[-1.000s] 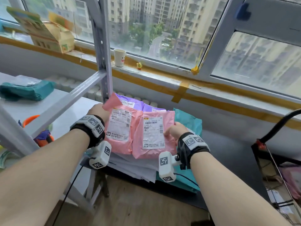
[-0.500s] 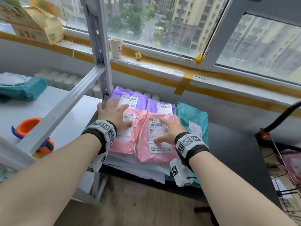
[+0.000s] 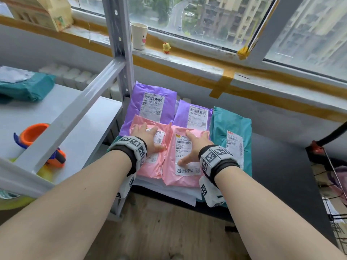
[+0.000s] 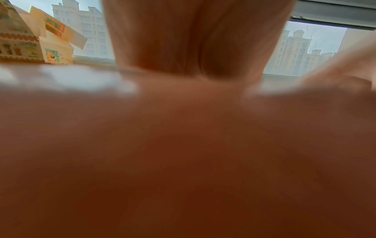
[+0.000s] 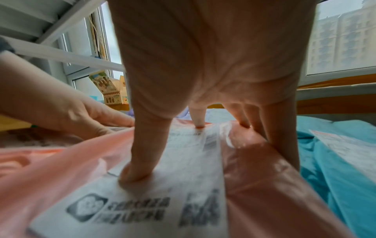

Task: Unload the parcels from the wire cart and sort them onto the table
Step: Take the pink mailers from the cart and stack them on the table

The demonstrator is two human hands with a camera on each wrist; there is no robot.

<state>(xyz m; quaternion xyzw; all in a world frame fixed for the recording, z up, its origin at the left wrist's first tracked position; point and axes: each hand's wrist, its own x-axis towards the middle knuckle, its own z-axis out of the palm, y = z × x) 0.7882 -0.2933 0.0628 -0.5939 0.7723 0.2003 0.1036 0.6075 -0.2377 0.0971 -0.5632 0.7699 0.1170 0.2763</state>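
Head view: left hand (image 3: 148,139) and right hand (image 3: 193,147) lie flat, fingers straight, gripping nothing, each pressing a pink parcel (image 3: 185,158) onto the stack on the dark surface (image 3: 281,166). Soft, light, slippery-looking bags, so I'd pinch an edge. Left wrist view is just blur. Right wrist view shows fingertips (image 5: 200,124) denting the plastic.

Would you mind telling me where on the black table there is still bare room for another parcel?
The black table is bare between the teal parcel and the wire cart. Its left end is crowded with pink parcels and purple parcels.
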